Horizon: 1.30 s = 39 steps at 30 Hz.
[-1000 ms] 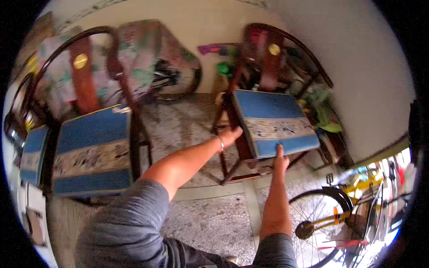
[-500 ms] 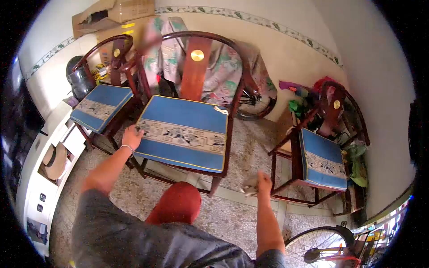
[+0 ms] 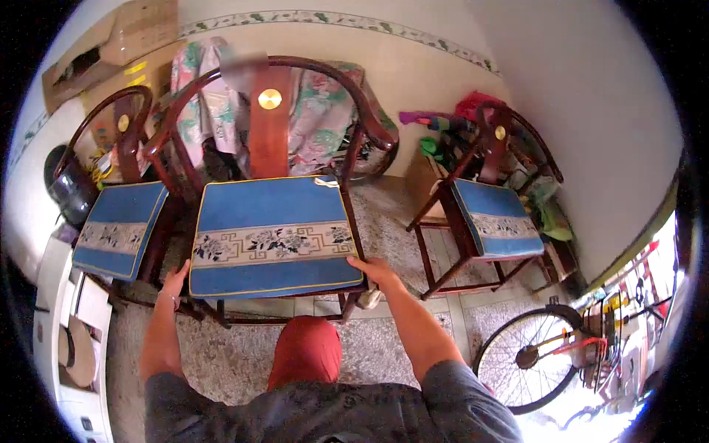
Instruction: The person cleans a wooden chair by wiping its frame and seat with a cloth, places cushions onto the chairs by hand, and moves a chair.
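Observation:
In front of me stands a dark wooden armchair with a curved back rail and a round brass disc. Its blue seat cushion has a pale floral band and yellow piping. My left hand grips the left front edge of the seat, thumb up beside the cushion, other fingers mostly hidden. At the right front corner, my right hand is closed with its thumb on the cushion edge. A crumpled whitish cloth shows beneath that hand, held in its partly hidden fingers.
Matching chairs stand at left and right. A floral cover drapes something behind the middle chair. A bicycle wheel is at lower right. A white cabinet with a straw hat stands at left.
My left hand has moved from the cushion's top to the seat's left edge. My right hand, with the cloth, has come in from the right to the front corner. The view has shifted.

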Tool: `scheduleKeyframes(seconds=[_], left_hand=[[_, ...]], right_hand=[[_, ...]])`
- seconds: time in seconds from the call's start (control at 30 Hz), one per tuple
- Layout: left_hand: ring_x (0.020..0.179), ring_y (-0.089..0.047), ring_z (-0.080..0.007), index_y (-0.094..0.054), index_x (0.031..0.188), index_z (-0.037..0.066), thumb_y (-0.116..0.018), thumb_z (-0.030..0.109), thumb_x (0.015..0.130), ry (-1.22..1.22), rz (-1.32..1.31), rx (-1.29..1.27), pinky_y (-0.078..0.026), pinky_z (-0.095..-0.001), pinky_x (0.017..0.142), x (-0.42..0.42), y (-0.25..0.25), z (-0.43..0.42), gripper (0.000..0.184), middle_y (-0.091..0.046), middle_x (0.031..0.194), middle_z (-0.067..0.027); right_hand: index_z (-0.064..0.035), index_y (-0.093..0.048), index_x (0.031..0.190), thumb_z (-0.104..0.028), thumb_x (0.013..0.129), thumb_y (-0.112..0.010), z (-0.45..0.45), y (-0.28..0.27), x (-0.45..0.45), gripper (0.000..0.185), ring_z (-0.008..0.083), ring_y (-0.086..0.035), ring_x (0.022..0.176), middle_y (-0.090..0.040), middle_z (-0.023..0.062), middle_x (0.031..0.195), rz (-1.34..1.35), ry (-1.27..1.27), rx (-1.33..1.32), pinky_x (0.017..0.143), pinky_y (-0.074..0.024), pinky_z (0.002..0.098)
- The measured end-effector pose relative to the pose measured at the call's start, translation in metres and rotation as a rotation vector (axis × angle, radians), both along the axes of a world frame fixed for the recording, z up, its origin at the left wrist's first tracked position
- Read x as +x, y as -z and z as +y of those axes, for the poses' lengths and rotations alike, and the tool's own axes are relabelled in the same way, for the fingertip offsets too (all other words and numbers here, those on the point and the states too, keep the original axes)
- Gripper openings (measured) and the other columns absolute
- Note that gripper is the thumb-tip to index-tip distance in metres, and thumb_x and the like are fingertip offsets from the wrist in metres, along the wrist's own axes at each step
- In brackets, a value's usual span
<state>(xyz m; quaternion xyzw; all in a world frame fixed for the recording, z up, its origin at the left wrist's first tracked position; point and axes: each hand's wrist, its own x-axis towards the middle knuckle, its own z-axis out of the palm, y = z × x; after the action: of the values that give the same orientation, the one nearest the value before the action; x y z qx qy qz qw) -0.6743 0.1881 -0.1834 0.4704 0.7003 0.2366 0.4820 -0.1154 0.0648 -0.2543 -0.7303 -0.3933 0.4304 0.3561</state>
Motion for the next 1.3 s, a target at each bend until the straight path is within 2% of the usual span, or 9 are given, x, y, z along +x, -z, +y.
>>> scheduleKeyframes(seconds=[0.2, 0.33, 0.43, 0.67, 0.77, 0.97, 1.1, 1.27, 1.3], left_hand=[[0.142, -0.028, -0.0336, -0.035, 0.15, 0.015, -0.063, 0.061, 0.087, -0.007, -0.291, 0.002, -0.032, -0.0606, 0.106, -0.035, 0.077, 0.044, 0.083, -0.029, 0.157, -0.011], [0.135, -0.04, -0.0325, -0.035, 0.149, 0.011, -0.064, 0.04, 0.094, -0.117, -0.381, -0.089, -0.039, -0.0577, 0.104, 0.034, 0.015, -0.01, 0.069, -0.04, 0.15, -0.0119], [0.09, -0.065, -0.0219, -0.057, 0.125, 0.005, -0.067, 0.031, 0.093, -0.219, -0.121, 0.094, -0.053, -0.0386, 0.081, 0.097, 0.014, -0.017, 0.043, -0.068, 0.106, -0.006], [0.083, -0.068, -0.0246, -0.065, 0.106, -0.003, -0.072, 0.018, 0.088, -0.046, -0.656, 0.056, -0.056, -0.0398, 0.074, 0.259, 0.029, 0.01, 0.029, -0.07, 0.096, -0.0121], [0.085, -0.068, -0.0244, -0.062, 0.111, -0.004, -0.072, 0.016, 0.089, 0.162, -0.952, 0.035, -0.057, -0.0396, 0.071, 0.292, 0.101, 0.066, 0.032, -0.069, 0.101, -0.013], [0.095, -0.067, -0.0244, -0.053, 0.126, -0.005, -0.067, 0.02, 0.092, 0.162, -0.855, 0.003, -0.056, -0.039, 0.082, 0.326, 0.083, 0.067, 0.045, -0.067, 0.113, -0.0153], [0.098, -0.063, -0.0233, -0.056, 0.124, -0.004, -0.07, 0.031, 0.089, 0.189, -0.638, 0.189, -0.05, -0.038, 0.081, 0.353, 0.088, 0.056, 0.051, -0.067, 0.111, -0.0135], [0.094, -0.064, -0.0214, -0.056, 0.124, -0.002, -0.069, 0.028, 0.09, 0.157, -0.768, 0.168, -0.051, -0.0366, 0.08, 0.374, 0.098, 0.059, 0.047, -0.068, 0.11, -0.0135], [0.091, -0.065, -0.0208, -0.057, 0.123, -0.002, -0.069, 0.027, 0.091, 0.076, -0.769, 0.075, -0.052, -0.0363, 0.078, 0.374, 0.082, 0.051, 0.045, -0.068, 0.11, -0.0127]], right_hand=[[0.0049, -0.071, 0.107, -0.06, 0.067, -0.081, -0.003, -0.007, -0.002, 0.077, 0.0247, -0.067, 0.09, -0.071, 0.0136, 0.102, 0.002, 0.011, 0.039, 0.081, -0.05, 0.0371], [0.0109, -0.066, 0.109, -0.041, 0.073, -0.085, -0.022, -0.033, 0.016, 0.066, 0.0194, -0.065, 0.091, -0.07, 0.0127, 0.102, 0.262, 0.1, 0.086, 0.081, -0.0504, 0.0315], [0.0111, -0.065, 0.112, -0.041, 0.073, -0.085, -0.042, -0.029, 0.071, 0.068, 0.0201, -0.064, 0.092, -0.069, 0.0129, 0.102, 0.153, 0.164, 0.09, 0.082, -0.0492, 0.0331], [0.0054, -0.069, 0.106, -0.065, 0.068, -0.077, -0.052, -0.044, 0.226, 0.081, 0.0326, -0.067, 0.097, -0.071, 0.0197, 0.103, -0.412, 0.321, -0.064, 0.082, -0.0519, 0.0435], [-0.0004, -0.07, 0.083, -0.059, 0.077, -0.07, -0.065, -0.074, 0.234, 0.059, 0.0413, -0.066, 0.076, -0.067, 0.0226, 0.078, -1.078, 0.251, 0.14, 0.068, -0.0527, 0.0465], [0.0, -0.067, 0.086, -0.035, 0.081, -0.073, -0.103, -0.086, 0.2, 0.036, 0.0351, -0.064, 0.073, -0.066, 0.0206, 0.079, -0.797, 0.36, 0.223, 0.067, -0.0492, 0.0426], [0.0056, -0.06, 0.11, -0.058, 0.083, -0.068, -0.098, -0.058, 0.229, 0.07, 0.0339, -0.066, 0.098, -0.069, 0.0197, 0.103, -0.688, 0.46, 0.189, 0.08, -0.0521, 0.0414], [0.0063, -0.057, 0.062, -0.069, 0.084, -0.059, -0.053, -0.017, 0.28, 0.079, 0.0339, -0.057, 0.059, -0.057, 0.0202, 0.061, -0.872, 0.517, -0.127, 0.058, -0.0431, 0.0497], [0.0088, -0.058, 0.07, -0.071, 0.084, -0.058, -0.045, -0.022, 0.272, 0.081, 0.0396, -0.061, 0.073, -0.062, 0.0251, 0.071, -0.795, 0.524, -0.191, 0.066, -0.0475, 0.0509]])
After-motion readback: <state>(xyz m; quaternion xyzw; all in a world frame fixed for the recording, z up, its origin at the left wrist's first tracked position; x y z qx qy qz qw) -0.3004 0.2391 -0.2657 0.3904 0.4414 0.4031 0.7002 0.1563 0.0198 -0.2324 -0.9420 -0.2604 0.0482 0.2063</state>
